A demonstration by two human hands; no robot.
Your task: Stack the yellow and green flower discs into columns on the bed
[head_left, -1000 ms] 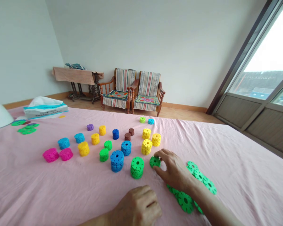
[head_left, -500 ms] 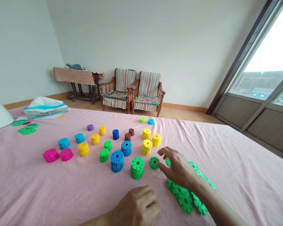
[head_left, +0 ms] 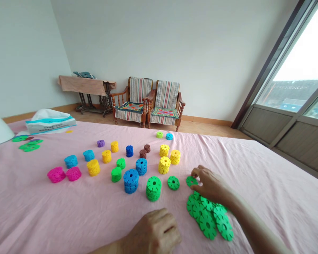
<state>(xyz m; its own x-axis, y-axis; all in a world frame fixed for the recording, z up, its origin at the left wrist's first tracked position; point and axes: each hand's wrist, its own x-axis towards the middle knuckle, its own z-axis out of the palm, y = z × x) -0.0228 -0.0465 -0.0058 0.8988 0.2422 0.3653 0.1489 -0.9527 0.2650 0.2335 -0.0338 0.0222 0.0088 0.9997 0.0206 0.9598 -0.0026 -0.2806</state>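
My right hand (head_left: 208, 181) reaches over the cloth. Its thumb and fingertips are at the near right and far edges of a flat green interlocking disc (head_left: 190, 181). Below that hand lies a loose pile of green notched discs (head_left: 208, 225), overlapping one another. To its left a single green disc (head_left: 173, 183) lies flat, beside an upright stack of green discs (head_left: 153, 190). My left hand (head_left: 156, 229) rests on the cloth, closed in a loose fist with its fingertips tucked under.
Several short disc stacks stand leftward and behind: blue (head_left: 130, 183), yellow (head_left: 164, 165), pink (head_left: 56, 175) and brown (head_left: 142, 153). A tissue box (head_left: 51, 123) and more loose discs (head_left: 30, 145) lie at the far left of the pink cloth (head_left: 95, 218). Two armchairs (head_left: 164, 102) stand behind.
My right hand has moved right, away from the single disc near the stack, onto another loose green disc. More of the pile shows. My left hand has stayed in place.
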